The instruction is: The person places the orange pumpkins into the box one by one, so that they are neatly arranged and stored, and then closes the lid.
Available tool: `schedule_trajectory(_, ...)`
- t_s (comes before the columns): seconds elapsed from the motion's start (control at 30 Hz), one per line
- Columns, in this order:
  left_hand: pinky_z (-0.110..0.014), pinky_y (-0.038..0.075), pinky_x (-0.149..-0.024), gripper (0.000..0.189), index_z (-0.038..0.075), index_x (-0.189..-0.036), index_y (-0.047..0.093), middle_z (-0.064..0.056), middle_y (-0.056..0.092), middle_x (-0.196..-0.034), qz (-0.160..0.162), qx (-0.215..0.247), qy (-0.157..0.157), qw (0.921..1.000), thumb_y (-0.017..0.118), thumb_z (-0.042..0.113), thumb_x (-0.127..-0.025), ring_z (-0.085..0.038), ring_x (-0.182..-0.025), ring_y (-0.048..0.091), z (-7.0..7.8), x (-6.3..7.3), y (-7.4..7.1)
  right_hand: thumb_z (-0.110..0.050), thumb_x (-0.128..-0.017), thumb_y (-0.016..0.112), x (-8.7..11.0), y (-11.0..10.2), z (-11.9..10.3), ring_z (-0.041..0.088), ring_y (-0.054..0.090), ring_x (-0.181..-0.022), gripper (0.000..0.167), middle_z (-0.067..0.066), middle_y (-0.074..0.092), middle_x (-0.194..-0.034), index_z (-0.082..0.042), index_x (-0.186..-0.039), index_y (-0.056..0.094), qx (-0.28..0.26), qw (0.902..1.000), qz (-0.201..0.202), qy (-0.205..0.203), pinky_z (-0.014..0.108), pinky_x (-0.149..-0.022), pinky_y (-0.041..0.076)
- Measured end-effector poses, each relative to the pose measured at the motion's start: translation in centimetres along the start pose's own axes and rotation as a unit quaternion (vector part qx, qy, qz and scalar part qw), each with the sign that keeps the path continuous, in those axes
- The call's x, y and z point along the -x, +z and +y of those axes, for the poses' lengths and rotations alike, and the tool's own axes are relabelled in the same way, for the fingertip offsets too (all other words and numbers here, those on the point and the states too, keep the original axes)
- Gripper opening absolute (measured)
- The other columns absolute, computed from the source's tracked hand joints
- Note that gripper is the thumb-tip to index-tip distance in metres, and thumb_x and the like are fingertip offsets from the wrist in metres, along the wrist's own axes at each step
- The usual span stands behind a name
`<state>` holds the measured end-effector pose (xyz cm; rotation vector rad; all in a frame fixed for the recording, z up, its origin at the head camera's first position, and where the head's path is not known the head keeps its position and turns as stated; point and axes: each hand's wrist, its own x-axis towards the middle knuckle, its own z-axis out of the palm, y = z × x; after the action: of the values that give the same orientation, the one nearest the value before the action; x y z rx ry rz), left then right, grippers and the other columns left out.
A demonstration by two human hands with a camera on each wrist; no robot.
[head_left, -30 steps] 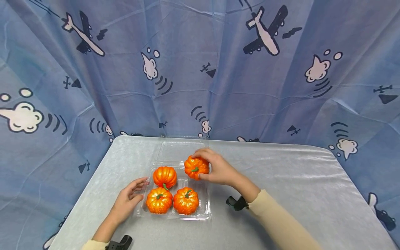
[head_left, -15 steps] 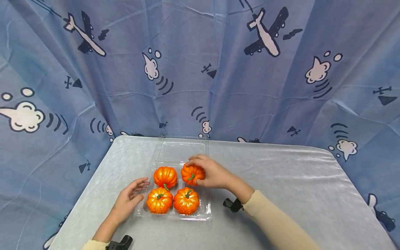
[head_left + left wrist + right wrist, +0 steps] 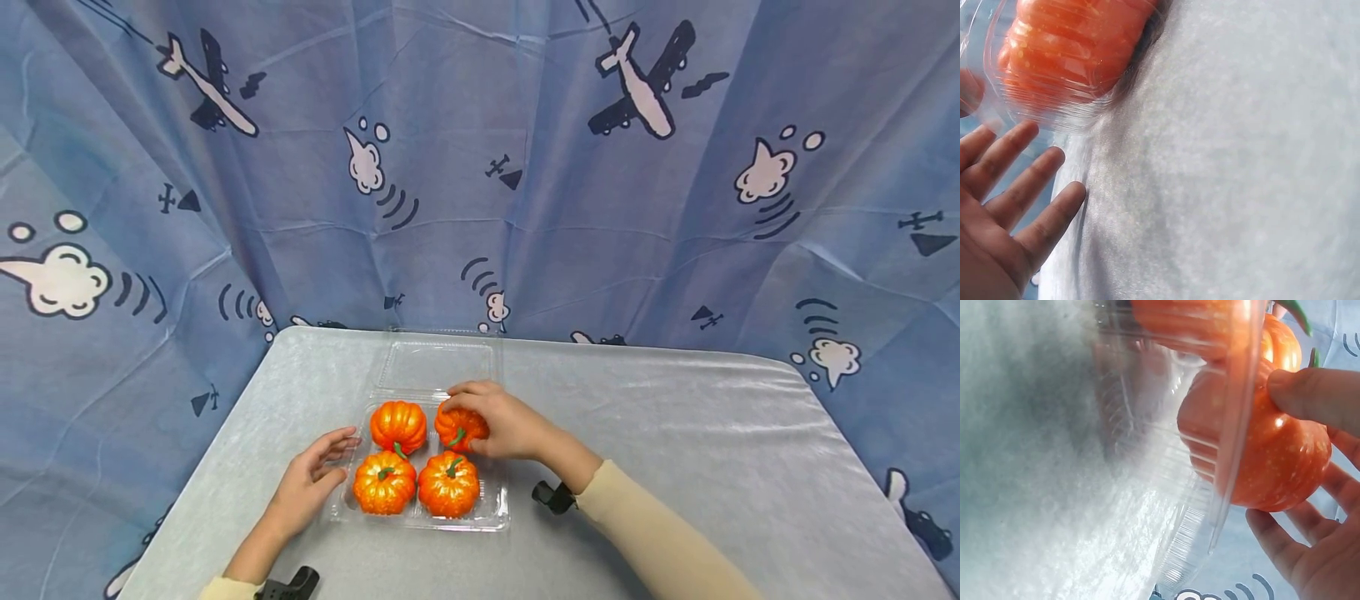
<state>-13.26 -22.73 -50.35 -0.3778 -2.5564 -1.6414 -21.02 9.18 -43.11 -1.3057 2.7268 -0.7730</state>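
My right hand (image 3: 506, 423) holds an orange toy pumpkin (image 3: 459, 427) with a green stem, thumb on one side and fingers on the other. In the right wrist view that pumpkin (image 3: 1279, 456) sits partly below the rim of the clear plastic box (image 3: 1225, 487). Three more pumpkins rest in the box: one at back left (image 3: 398, 427), one at front left (image 3: 384, 483) and one at front right (image 3: 448, 485). By the box's left wall is my left hand (image 3: 303, 483), its fingers spread in the left wrist view and gripping nothing.
The box's clear lid (image 3: 438, 363) lies folded back behind it. A pale grey cloth covers the table (image 3: 660, 442). Behind the table hangs a blue curtain (image 3: 450, 167) printed with planes and clouds.
My right hand has lowered the pumpkin leftward and toward me into the back right part of the box. The left hand stays by the box's left side.
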Motion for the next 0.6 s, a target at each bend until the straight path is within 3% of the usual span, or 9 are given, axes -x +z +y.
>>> schedule_trajectory(0.37, -0.023, 0.053, -0.082, 0.049, -0.004, -0.132, 0.051, -0.020, 0.063, -0.124, 0.002, 0.002, 0.012, 0.9999, 0.057, -0.008, -0.084, -0.011, -0.105, 0.061, 0.26, 0.08, 0.14, -0.010, -0.071, 0.078, -0.02, 0.50, -0.07, 0.031, 0.049, -0.124, 0.063, 0.011, 0.049, -0.136, -0.015, -0.129, 0.056, 0.003, 0.9996, -0.009, 0.028, 0.045, -0.101, 0.047)
schedule_trajectory(0.6, -0.023, 0.053, -0.081, 0.049, -0.004, -0.132, 0.051, -0.021, 0.063, -0.123, 0.005, -0.003, 0.018, 0.9998, 0.057, -0.009, -0.084, -0.009, -0.105, 0.061, 0.42, 0.16, 0.12, -0.009, -0.070, 0.078, 0.12, 0.64, -0.02, 0.029, 0.049, -0.120, 0.064, 0.007, 0.053, -0.131, -0.020, -0.129, 0.057, 0.017, 0.9991, -0.009, 0.037, 0.044, -0.098, 0.048)
